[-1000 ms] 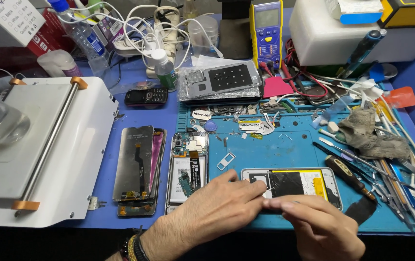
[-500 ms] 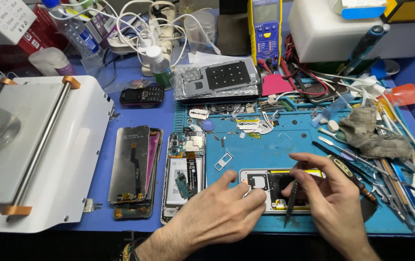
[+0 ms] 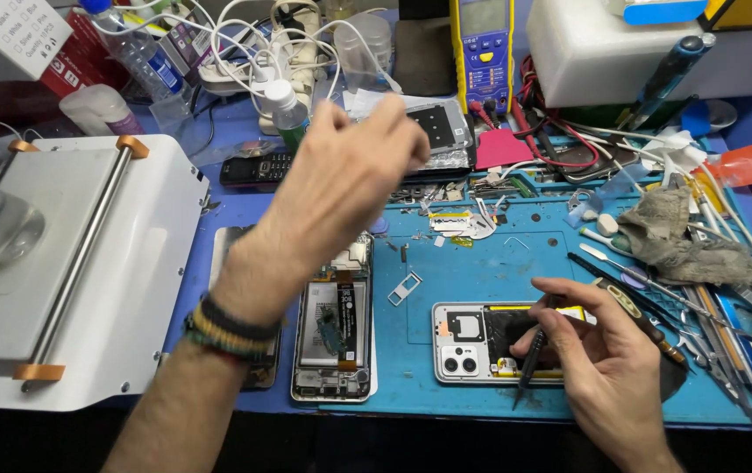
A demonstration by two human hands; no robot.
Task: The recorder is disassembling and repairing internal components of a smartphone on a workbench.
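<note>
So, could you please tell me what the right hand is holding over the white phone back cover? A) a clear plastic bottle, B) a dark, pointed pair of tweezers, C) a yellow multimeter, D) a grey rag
B: the right hand grips dark, slim tweezers, tip pointing down at the near edge of the white phone back cover, while the multimeter, bottle and rag lie farther back on the bench.
</note>
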